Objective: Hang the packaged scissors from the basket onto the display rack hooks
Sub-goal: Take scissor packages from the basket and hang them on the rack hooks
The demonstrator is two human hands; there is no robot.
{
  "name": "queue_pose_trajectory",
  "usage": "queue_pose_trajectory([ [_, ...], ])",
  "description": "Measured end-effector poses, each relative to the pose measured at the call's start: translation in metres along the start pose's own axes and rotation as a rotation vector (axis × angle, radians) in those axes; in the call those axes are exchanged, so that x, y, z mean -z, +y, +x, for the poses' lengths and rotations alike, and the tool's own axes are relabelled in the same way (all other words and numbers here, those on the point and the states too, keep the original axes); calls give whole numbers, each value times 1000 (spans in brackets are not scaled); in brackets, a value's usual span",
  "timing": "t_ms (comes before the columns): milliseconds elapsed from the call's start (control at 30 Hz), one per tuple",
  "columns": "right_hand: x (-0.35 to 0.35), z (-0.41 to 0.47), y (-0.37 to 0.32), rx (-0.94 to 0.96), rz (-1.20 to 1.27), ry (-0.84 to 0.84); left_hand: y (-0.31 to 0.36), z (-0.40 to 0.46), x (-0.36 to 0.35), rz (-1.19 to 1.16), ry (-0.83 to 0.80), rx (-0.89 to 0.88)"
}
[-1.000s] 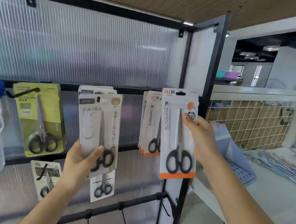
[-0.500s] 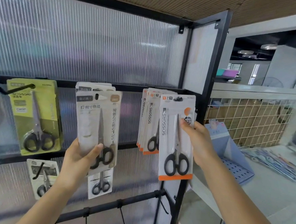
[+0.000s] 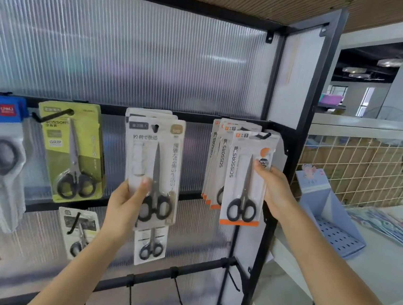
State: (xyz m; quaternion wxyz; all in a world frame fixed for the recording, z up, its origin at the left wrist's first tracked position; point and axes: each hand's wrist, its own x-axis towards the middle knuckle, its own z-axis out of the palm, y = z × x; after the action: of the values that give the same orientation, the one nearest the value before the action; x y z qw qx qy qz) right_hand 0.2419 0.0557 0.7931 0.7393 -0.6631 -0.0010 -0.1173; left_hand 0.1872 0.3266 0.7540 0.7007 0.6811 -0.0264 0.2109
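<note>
step: both packs at hooks | left hand [image 3: 126,204] fingers clamped on beige scissors pack [image 3: 153,170] | right hand [image 3: 275,191] fingers clamped on orange-trimmed scissors pack [image 3: 246,178] | next: seat holes fully on hook [image 3: 262,135], release

Bright, even daylight; soft glare streaks on ribbed panel [image 3: 131,54]. Wide-angle bending at the edges, rack frame [image 3: 321,95] leaning. Left edge packages blurred; shadows faint.

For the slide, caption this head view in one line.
Left hand and right hand each hold a white-carded pack of black-handled scissors at black rack hooks.
</note>
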Motion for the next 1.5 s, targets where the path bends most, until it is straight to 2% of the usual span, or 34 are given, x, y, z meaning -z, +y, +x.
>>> queue_pose_trajectory([
  [200,-1,3,3,8,26,-19,-2,14,0,69,53,21],
  [367,0,1,1,50,-81,106,-8,25,0,106,73,30],
  [567,-4,2,-1,-63,-143,111,-13,37,2,225,162,54],
  [767,-9,-3,0,20,-45,163,-9,35,1,257,162,75],
  [1000,5,-51,15,149,-74,261,-13,34,2,254,123,58],
  [1200,10,-71,-13,264,-111,293,-14,32,0,219,115,50],
  [1333,2,-69,-36,282,-119,313,-15,31,-1,212,110,58],
  [1500,-1,-60,-39,183,-106,264,-15,31,1,215,105,53],
])
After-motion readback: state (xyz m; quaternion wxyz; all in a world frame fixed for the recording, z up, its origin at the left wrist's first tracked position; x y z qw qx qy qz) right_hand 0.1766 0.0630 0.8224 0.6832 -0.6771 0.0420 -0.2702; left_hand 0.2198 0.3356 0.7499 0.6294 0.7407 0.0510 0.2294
